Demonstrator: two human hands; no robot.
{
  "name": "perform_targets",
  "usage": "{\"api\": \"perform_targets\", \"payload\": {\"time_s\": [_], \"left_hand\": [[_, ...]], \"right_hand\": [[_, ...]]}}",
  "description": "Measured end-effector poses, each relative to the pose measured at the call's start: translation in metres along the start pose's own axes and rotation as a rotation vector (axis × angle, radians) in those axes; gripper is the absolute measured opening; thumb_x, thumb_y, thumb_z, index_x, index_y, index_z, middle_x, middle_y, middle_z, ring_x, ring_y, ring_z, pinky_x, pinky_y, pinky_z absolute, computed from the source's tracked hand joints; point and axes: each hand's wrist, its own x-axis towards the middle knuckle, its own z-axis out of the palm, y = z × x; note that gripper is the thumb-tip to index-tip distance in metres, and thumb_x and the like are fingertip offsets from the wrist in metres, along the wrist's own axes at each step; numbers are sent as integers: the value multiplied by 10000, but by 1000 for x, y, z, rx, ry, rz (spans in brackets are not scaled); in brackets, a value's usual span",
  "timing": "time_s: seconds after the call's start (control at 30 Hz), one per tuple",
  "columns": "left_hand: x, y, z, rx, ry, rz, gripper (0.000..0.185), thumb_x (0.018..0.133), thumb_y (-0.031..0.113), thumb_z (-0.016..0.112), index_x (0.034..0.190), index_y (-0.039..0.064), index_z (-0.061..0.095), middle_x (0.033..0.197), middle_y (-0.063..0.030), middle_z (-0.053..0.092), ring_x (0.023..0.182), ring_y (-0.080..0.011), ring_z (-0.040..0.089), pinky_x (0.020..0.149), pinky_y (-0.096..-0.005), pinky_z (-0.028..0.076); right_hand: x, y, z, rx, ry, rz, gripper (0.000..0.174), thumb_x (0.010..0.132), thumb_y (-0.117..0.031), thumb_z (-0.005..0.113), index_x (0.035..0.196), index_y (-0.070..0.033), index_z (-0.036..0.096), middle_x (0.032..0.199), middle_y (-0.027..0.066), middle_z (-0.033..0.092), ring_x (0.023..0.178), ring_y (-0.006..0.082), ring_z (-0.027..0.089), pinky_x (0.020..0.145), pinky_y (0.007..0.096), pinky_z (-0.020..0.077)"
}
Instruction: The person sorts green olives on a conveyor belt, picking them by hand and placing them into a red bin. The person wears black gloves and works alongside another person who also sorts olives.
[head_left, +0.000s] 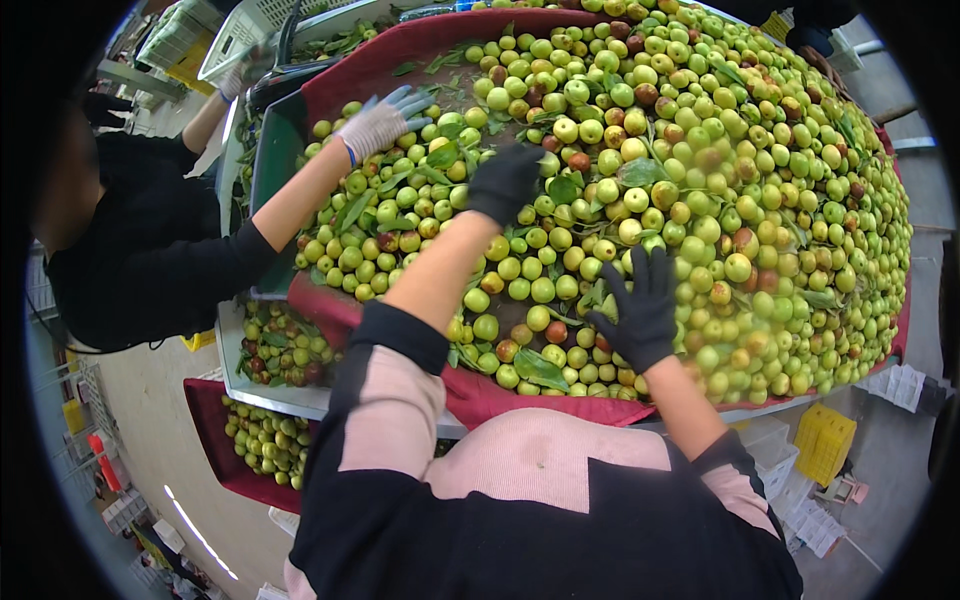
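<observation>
A wide heap of green jujubes (757, 217), some blotched brown-red, covers the sorting table before me, with loose green leaves among them. My left hand (506, 184), in a black knit glove, is over the thinner middle of the heap. Its fingers curl down and away from view, so whether they hold a jujube is hidden. Nearer my body, my right hand (643, 311), gloved in black as well, lies palm down on the jujubes with its fingers spread. A large green leaf (541, 369) rests on the fruit near the front edge.
Dark red cloth (510, 401) lines the table's rim. On the left, a co-worker's gloved hand (382, 124) reaches over the fruit beside a green chute (281, 176). A lower tray (247, 480) holds more jujubes. Yellow crates (825, 444) stand on the floor at right.
</observation>
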Motion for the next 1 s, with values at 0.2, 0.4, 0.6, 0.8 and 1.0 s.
{"api": "perform_targets", "payload": {"time_s": [0.2, 0.4, 0.6, 0.8, 1.0], "left_hand": [[55, 41, 56, 418, -468, -81, 246, 887, 286, 488, 1086, 157, 558, 1085, -144, 667, 999, -331, 649, 813, -482, 504], [32, 11, -23, 284, -280, -288, 156, 806, 187, 577, 846, 120, 712, 926, -166, 666, 863, -331, 659, 761, -442, 515], [-44, 88, 13, 355, -762, 201, 199, 803, 188, 598, 880, 56, 726, 890, -152, 703, 820, -320, 700, 686, -429, 551], [-47, 78, 45, 231, -734, 62, 225, 838, 285, 537, 942, 149, 683, 879, -106, 706, 795, -329, 693, 679, -448, 548], [-35, 52, 9, 591, -1025, 354, 440, 808, 458, 606, 1229, 336, 575, 1108, -98, 621, 908, -327, 671, 714, -457, 544]], "right_hand": [[-8, -10, 11, -39, -135, -18, 691, 734, -482, 705, 1320, -158, 535, 1422, 178, 420, 1390, 344, 290, 1155, 552, 137], [-15, -24, 17, -9, -189, -39, 672, 775, -528, 641, 1334, -172, 535, 1429, 172, 417, 1381, 316, 306, 1145, 547, 144], [-11, -56, 36, 50, -233, 4, 687, 757, -538, 654, 1325, -170, 535, 1427, 195, 394, 1380, 340, 282, 1125, 548, 157], [9, -81, 41, 190, -293, 54, 710, 716, -558, 681, 1278, -140, 564, 1386, 233, 395, 1324, 423, 307, 1123, 503, 225], [3, -82, 25, 281, -148, -105, 601, 773, -496, 653, 1271, -171, 563, 1385, 231, 416, 1328, 400, 356, 1131, 503, 242]]}}
